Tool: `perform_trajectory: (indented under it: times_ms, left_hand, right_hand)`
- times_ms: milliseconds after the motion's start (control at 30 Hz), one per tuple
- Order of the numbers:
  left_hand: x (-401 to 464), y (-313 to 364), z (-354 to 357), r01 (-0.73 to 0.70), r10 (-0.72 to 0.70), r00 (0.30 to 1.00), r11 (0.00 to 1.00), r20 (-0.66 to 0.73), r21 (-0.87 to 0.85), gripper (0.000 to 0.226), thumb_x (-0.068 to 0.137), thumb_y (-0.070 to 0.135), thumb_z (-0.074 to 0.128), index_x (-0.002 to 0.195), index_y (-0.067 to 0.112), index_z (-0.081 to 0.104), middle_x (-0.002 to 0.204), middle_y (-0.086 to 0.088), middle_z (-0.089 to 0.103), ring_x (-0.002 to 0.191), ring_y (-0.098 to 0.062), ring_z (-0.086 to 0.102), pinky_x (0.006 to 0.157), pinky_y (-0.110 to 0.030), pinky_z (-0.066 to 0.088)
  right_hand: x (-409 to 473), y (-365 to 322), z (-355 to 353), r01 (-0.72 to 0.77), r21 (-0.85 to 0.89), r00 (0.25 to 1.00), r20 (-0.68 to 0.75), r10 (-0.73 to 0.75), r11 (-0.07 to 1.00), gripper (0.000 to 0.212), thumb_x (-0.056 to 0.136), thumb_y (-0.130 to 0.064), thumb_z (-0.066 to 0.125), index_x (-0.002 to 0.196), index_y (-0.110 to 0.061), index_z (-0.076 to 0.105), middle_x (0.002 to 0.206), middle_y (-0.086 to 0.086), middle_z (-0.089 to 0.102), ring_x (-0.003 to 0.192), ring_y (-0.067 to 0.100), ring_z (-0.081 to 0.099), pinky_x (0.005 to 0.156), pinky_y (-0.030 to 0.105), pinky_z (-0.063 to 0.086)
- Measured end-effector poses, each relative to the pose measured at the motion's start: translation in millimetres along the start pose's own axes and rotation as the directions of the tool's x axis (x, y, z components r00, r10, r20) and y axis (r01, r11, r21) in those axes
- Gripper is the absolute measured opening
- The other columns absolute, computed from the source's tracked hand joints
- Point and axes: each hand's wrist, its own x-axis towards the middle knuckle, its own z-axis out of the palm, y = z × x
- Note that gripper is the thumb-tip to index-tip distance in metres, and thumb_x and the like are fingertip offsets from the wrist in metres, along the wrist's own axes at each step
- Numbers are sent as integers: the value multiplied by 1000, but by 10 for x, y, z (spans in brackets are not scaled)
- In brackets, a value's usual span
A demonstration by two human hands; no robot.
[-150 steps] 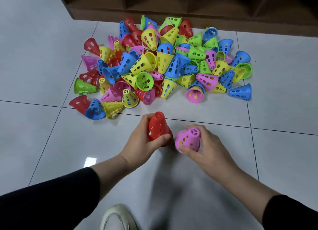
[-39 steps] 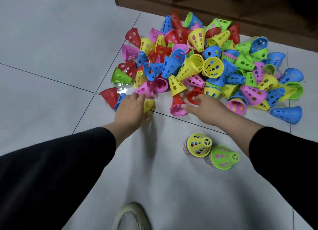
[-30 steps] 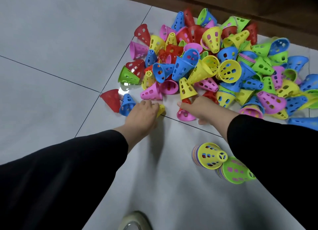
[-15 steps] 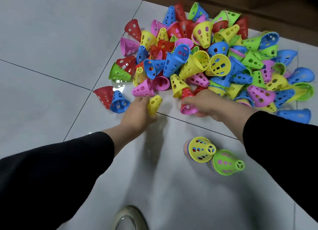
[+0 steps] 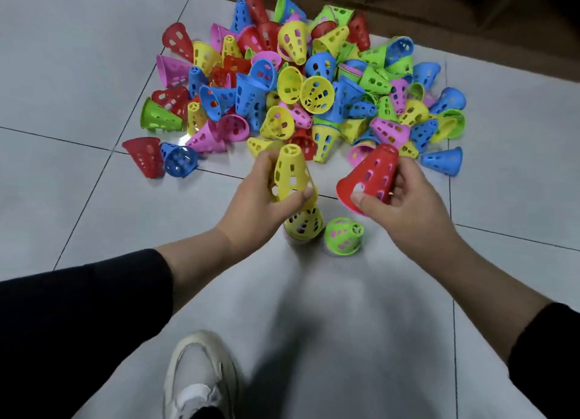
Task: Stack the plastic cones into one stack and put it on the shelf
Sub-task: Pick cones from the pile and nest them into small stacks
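Grey floor tiles point(image 5: 62, 73) carry a cone pile point(image 5: 301, 82) against the wooden shelf base point(image 5: 439, 7). Your left hand point(image 5: 260, 205) fingers clamp a yellow cone point(image 5: 292, 173); your right hand point(image 5: 405, 199) fingers clamp a red cone point(image 5: 370, 177) above two short stacks point(image 5: 342, 236).

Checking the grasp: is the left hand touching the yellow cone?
Touching. The head view shows the left hand with thumb and fingers wrapped around the yellow cone.
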Motion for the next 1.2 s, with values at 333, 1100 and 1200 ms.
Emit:
perform_trajectory:
  times_ms: [333,1100,1200]
  left_hand:
    - [-127,-303,303,-63,-64,962,894,266,443,54,91,34,69,137,25,44,123,4,59,109,-20,56,86,-27,42]
    - [-130,-523,50,33,-69,994,933,88,360,56,96,52,54,146,28,44,142,5,54,130,-13,49,106,-24,35]
    - [76,-808,-484,238,-123,928,922,-352,305,41,98,48,51,132,25,54,123,2,63,112,-16,59,95,-35,48]
  right_hand:
    - [-373,739,237,-79,-304,994,54,100,949,49,83,-33,77,125,-33,51,112,-15,60,101,5,57,83,17,40]
    - [66,484,250,27,-407,999,43,-10,913,37,95,-40,58,130,-27,58,129,-11,58,123,9,52,106,31,40]
    - [356,205,457,75,-337,996,-24,-88,938,33,92,-50,57,117,-29,62,117,-11,63,111,9,59,99,37,47]
